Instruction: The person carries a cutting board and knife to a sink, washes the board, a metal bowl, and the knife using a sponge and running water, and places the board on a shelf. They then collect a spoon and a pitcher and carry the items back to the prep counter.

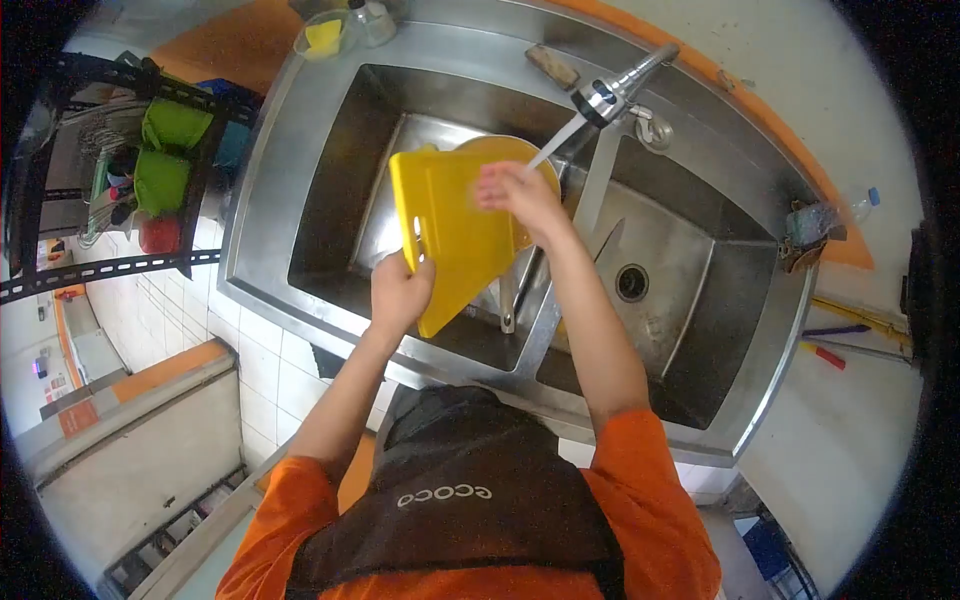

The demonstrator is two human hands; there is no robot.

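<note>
A yellow board [455, 235] is tilted over the left sink basin, with my left hand [402, 290] closed on its near left edge. At the board's upper right, my right hand [515, 195] is slightly blurred against its face, fingers together; whether it grips anything cannot be seen. Water runs from the faucet [600, 100] down to my right hand. Behind the board, a round yellowish item [540, 165] shows in part in the left basin. A handle [508, 300] points toward me below the board.
The right basin [680, 240] has a drain [631, 282] and a knife-like blade [610, 240] near the divider. A brown block [552, 67] lies on the back rim. A container with a yellow sponge [323, 37] stands back left, a plastic bottle [850, 212] at right.
</note>
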